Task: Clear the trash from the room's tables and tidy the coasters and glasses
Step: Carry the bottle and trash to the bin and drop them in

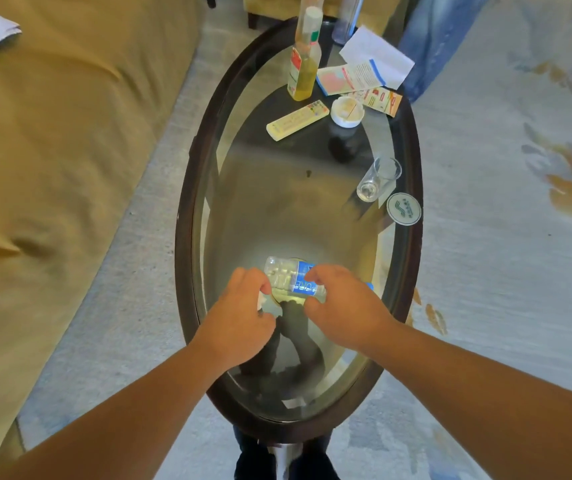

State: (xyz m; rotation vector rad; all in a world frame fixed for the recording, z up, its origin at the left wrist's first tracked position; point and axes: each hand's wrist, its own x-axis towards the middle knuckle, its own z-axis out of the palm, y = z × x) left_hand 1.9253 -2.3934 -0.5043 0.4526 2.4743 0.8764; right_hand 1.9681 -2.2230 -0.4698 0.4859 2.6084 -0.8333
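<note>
While both hands reach over the near end of the oval glass table (187, 202), a plastic water bottle (288, 277) lies on its side there, crosswise between them. The right hand (343, 306) curls over the bottle's blue label, fingers on top and thumb underneath, gripping it. The left hand (239, 313) is bent at the bottle's clear end, its fingertips against the plastic. A small white sliver shows beneath its fingers, and I cannot tell whether this hand grips the bottle, that piece, or nothing. The hands are close together, with only the middle of the bottle showing between them.

Farther along the right side stands an empty glass (378, 180), and just beside it, at the table's edge, lies a round white coaster (404, 208) with a green mark. At the far end are a remote (297, 120), a small white dish (347, 110), a bottle of yellow liquid (303, 69) and some leaflets (357, 77). A tan sofa (52, 133) runs along the left.
</note>
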